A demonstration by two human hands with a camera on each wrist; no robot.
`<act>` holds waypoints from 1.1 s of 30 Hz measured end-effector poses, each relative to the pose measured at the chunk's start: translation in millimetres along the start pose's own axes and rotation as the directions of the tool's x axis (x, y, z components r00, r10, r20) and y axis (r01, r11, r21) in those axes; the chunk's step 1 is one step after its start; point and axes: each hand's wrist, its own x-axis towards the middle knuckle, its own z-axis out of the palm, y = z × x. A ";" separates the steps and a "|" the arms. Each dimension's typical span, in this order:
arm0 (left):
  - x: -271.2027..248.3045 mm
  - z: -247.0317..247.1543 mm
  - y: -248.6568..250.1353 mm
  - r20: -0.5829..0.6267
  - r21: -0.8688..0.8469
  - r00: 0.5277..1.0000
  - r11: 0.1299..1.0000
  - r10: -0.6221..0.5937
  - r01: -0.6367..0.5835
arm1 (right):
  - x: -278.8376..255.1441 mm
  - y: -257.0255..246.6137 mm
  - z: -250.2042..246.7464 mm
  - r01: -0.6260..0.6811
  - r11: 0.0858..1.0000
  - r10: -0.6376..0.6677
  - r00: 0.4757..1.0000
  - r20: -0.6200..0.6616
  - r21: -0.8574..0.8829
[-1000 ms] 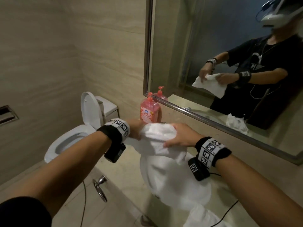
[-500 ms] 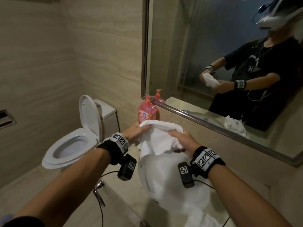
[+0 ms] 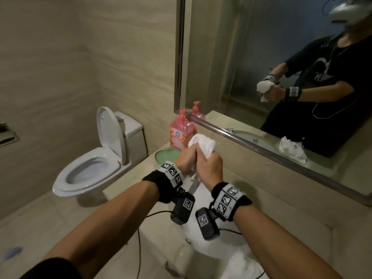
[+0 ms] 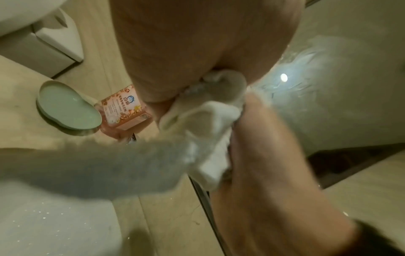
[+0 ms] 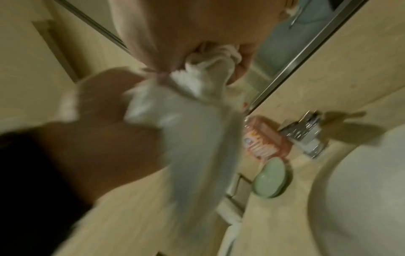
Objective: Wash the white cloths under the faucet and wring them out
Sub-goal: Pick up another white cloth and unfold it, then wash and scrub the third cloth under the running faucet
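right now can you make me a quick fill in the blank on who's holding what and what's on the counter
1. Both hands, the left hand and the right hand, grip one bunched white ____.
2. The pump bottle behind the hands is ____ in colour.
3. The small green dish sits on the counter beside the ____.
4. The toilet has its lid ____.

Missing words: cloth; pink; pump bottle; up

Both my left hand and right hand grip the bunched white cloth just beside the pink soap bottle.
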 end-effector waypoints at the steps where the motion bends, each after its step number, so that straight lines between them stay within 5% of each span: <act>1: 1.9 -1.3 -2.8 0.036 -0.009 0.999 1.000 -0.002 0.002 | 4.4 4.4 -1.8 -0.027 1.000 0.027 1.000 -0.002 -0.002; 3: 6.4 -6.5 -12.8 0.180 0.013 0.982 0.999 -0.051 0.049 | 18.3 17.2 -11.9 -0.065 0.994 0.068 0.997 0.029 -0.082; 5: 16.3 -17.9 -25.2 0.244 0.374 0.958 0.926 -0.149 0.048 | 27.4 39.4 -23.4 -0.027 0.969 0.062 0.989 0.137 -0.247; 8: 40.4 -41.2 -47.2 0.269 0.850 0.946 0.507 -0.181 -0.145 | 27.5 72.9 -31.5 0.166 0.889 0.033 0.906 0.423 -0.426; 10: 59.5 -54.7 -66.2 0.284 0.888 0.935 0.425 -0.213 -0.173 | 32.8 91.2 -37.4 0.188 0.856 0.113 0.841 0.528 -0.482; 14: 98.2 -60.2 -93.2 0.309 0.840 0.927 0.518 -0.214 -0.160 | 54.2 114.1 -40.0 0.196 0.705 0.340 0.750 0.568 -0.681; 18: 140.3 -45.8 -123.5 0.355 0.832 0.886 0.532 -0.296 -0.156 | 89.9 131.3 -31.1 0.131 0.599 0.438 0.772 0.460 -0.790; 24: 188.2 -25.3 -156.9 0.424 0.823 0.862 0.515 -0.279 -0.238 | 145.8 138.2 -1.7 -0.118 0.820 0.376 0.849 0.372 -0.560; 33: 215.9 -9.3 -171.6 0.445 0.791 0.827 0.585 -0.344 -0.182 | 172.7 148.8 28.2 -0.216 0.868 0.375 0.875 0.306 -0.447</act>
